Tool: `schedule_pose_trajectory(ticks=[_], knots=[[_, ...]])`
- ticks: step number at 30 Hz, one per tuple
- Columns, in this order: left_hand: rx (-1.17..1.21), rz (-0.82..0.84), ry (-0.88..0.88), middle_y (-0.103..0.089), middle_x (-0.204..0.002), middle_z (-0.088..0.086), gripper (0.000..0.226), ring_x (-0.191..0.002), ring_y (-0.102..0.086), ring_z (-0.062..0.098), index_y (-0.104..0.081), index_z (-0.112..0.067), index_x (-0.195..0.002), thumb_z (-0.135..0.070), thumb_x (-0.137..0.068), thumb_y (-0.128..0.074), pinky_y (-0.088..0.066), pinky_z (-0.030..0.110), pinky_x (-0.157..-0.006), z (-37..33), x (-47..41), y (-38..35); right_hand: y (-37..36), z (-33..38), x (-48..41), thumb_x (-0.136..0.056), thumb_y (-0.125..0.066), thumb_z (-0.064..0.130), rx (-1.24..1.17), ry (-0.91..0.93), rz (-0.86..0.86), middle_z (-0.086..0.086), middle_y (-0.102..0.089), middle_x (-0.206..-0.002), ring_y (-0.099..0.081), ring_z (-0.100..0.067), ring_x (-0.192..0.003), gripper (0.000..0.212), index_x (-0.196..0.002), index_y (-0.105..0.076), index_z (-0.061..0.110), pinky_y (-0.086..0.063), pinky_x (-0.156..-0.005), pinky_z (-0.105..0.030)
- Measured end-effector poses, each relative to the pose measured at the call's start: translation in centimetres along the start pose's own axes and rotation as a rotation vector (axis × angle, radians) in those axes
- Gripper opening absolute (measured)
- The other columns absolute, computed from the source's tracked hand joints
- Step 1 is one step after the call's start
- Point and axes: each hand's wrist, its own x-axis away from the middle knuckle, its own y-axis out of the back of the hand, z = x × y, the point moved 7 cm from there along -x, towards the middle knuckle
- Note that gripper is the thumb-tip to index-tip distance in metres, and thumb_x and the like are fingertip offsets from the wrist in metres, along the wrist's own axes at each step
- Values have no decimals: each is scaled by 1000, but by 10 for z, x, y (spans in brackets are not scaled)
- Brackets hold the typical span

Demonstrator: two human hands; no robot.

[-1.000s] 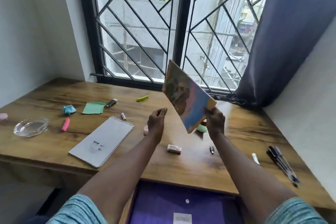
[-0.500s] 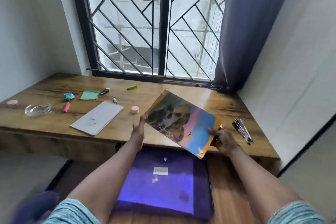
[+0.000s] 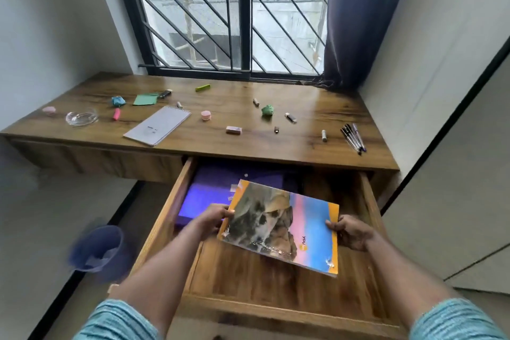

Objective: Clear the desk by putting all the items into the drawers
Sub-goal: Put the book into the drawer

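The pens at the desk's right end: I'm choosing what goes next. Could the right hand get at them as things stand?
Probably not yet: the right hand grips the book over the open drawer. Once freed, the way looks clear; the pens lie near the desk's front edge on that side.

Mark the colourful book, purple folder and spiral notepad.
colourful book point(image 3: 284, 226), head view, middle of its cover.
purple folder point(image 3: 204, 199), head view, bare left part.
spiral notepad point(image 3: 157, 125), head view, middle of its page.
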Motion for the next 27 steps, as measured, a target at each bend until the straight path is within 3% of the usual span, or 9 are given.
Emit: schedule_pose_trajectory(ticks=[3,5,7,11,13,16,19,22,27], knots=[[-194,36,78,-56,-66,1,22,-38,-54,1,-58,-14,-76,-3,-94,-50,-44,16,-49,29,5,-18,6,-24,7,-90,-59,12,80,-37,-1,-4,-74,-68,-71,-16,-57,17,-101,-59,-1,-57,-48,-30],[-307,58,139,-55,-52,-1,24,-33,-51,1,-56,-11,-70,0,-90,-54,-47,19,-47,45,4,-30,18,-38,1,-60,-85,35,176,-16,-42,-4,-75,-73,-72,-17,-62,65,-107,-59,-1,-59,-57,-34],[-405,51,166,-47,-32,-6,30,-28,-46,3,-52,-10,-62,1,-90,-55,-44,17,-39,58,6,-42,25,-52,-10,-47,-90,41,210,8,-30,-3,-75,-74,-71,-14,-61,72,-99,-63,0,-59,-60,-34],[-474,55,213,-42,-25,-6,38,-29,-44,8,-46,-11,-56,-1,-92,-49,-39,15,-36,79,7,-65,49,-80,-42,-77,-69,14,411,83,-171,-17,-59,-117,-67,-10,-82,30,-101,-58,-1,-47,-97,-50],[-481,32,231,-47,-32,-1,35,-33,-45,11,-48,-10,-58,-1,-91,-51,-39,19,-40,83,5,-64,80,-110,-80,-73,-58,21,519,76,-281,-18,-52,-131,-60,-24,-108,56,-121,-48,-5,-43,-102,-48],[-518,38,226,-51,-40,2,33,-44,-46,14,-49,-9,-58,-1,-90,-55,-40,26,-49,85,-5,-71,74,-103,-53,-86,-57,15,608,12,-479,-22,-49,-136,-52,-35,-119,54,-134,-39,-1,-43,-99,-36],[-550,115,230,-55,-64,8,14,-50,-51,15,-53,-8,-79,0,-88,-60,-50,31,-53,81,-5,-88,43,-68,8,-94,-44,9,736,-54,-628,-23,-40,-144,-45,-36,-128,56,-145,-24,0,-38,-101,-34],[-554,159,228,-57,-82,10,37,-52,-52,13,-40,-11,-110,2,-84,-63,-50,26,-45,73,0,-103,48,-73,18,-94,-35,5,773,-139,-698,-23,-37,-145,-40,-37,-132,54,-146,-20,4,-34,-106,-38],[-725,132,165,-57,-87,9,51,-67,-66,22,-37,-14,-126,-1,-84,-62,-50,27,-46,68,-5,-116,43,-80,19,-96,-32,7,839,-152,-826,-26,-37,-139,-43,-41,-126,49,-144,-25,2,-37,-104,-43]])
